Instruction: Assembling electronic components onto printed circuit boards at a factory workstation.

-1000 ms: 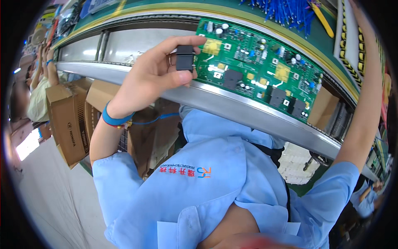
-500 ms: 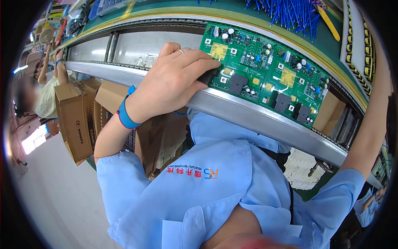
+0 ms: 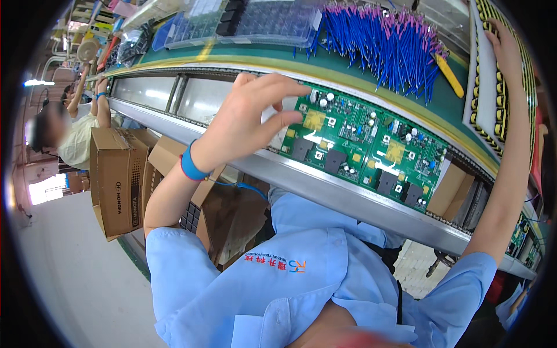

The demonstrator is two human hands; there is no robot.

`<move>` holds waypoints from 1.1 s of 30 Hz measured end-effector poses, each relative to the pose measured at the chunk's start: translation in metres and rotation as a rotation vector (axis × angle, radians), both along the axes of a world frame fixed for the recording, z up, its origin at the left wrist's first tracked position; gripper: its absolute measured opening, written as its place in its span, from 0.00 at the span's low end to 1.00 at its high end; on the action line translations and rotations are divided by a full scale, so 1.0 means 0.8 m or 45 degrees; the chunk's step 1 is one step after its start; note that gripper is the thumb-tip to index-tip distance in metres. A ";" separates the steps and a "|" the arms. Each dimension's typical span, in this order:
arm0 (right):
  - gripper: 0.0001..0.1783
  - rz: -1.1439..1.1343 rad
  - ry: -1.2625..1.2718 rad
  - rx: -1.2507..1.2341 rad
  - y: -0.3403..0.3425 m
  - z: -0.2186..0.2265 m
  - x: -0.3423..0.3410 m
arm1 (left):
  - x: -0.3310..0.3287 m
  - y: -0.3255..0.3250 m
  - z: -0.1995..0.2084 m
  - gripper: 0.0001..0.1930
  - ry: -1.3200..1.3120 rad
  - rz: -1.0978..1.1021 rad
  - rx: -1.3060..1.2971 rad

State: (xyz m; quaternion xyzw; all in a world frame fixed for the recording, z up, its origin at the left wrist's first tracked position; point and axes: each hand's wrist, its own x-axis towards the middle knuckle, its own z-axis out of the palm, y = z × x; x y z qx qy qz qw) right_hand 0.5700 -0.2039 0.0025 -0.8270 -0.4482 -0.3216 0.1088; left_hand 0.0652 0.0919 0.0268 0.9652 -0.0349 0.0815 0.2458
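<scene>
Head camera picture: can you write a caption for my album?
Left hand open by a green circuit board, right hand beside yellow-and-black parts, blue wires lying beyond the board.

Left hand (image 3: 245, 113) at upper centre holds thumb (image 3: 283, 120) and fingers (image 3: 284, 90) apart; right hand (image 3: 505, 51) sits upper right, arm (image 3: 509, 174) extended.

Brown cardboard box (image 3: 110, 174): dark lettering (image 3: 119, 209), oval emblem (image 3: 118, 186). Light-blue collared shirt (image 3: 316, 249): red and dark-blue lettering (image 3: 270, 262), orange-and-blue logo (image 3: 297, 266). Green rectangular circuit board (image 3: 366, 152): white triangle (image 3: 346, 143).
</scene>
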 end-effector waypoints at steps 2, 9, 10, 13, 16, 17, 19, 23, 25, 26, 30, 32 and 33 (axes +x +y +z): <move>0.19 0.005 0.035 0.047 0.002 0.004 -0.011 | 0.019 0.015 -0.005 0.14 -0.153 0.070 -0.066; 0.26 -0.083 0.293 0.616 -0.012 0.021 -0.035 | 0.103 0.104 0.001 0.12 -0.545 0.172 0.175; 0.26 0.067 0.566 0.841 -0.010 0.027 -0.048 | 0.109 0.117 0.001 0.12 -0.504 0.243 0.002; 0.23 0.352 1.138 1.215 -0.017 0.050 -0.094 | 0.131 0.088 0.021 0.14 -0.259 0.471 -0.189; 0.20 0.651 1.705 1.249 -0.041 0.061 -0.144 | 0.155 0.054 0.018 0.12 -0.469 0.105 0.024; 0.19 0.786 1.954 1.123 -0.054 0.065 -0.163 | 0.163 0.034 0.020 0.11 -0.335 0.048 -0.032; 0.20 0.954 2.224 0.984 -0.056 0.069 -0.217 | 0.186 0.025 0.008 0.12 -0.412 -0.176 0.644; 0.21 0.609 2.156 0.858 -0.045 0.050 -0.311 | 0.227 0.037 -0.026 0.10 -0.857 -0.753 0.450; 0.20 0.464 2.173 0.591 -0.045 0.044 -0.343 | 0.242 0.045 -0.035 0.08 -1.003 -0.908 0.389; 0.19 0.388 2.095 0.500 -0.046 0.033 -0.356 | 0.247 0.039 -0.034 0.06 -0.998 -0.980 0.293; 0.14 0.157 1.701 0.199 -0.043 0.008 -0.395 | 0.232 0.017 -0.004 0.06 -0.343 -0.714 0.966; 0.14 0.134 1.423 0.065 -0.037 0.010 -0.408 | 0.236 0.019 -0.011 0.05 -0.360 -0.658 0.823; 0.15 0.116 1.144 -0.064 -0.034 0.010 -0.414 | 0.237 0.020 -0.014 0.06 -0.373 -0.601 0.683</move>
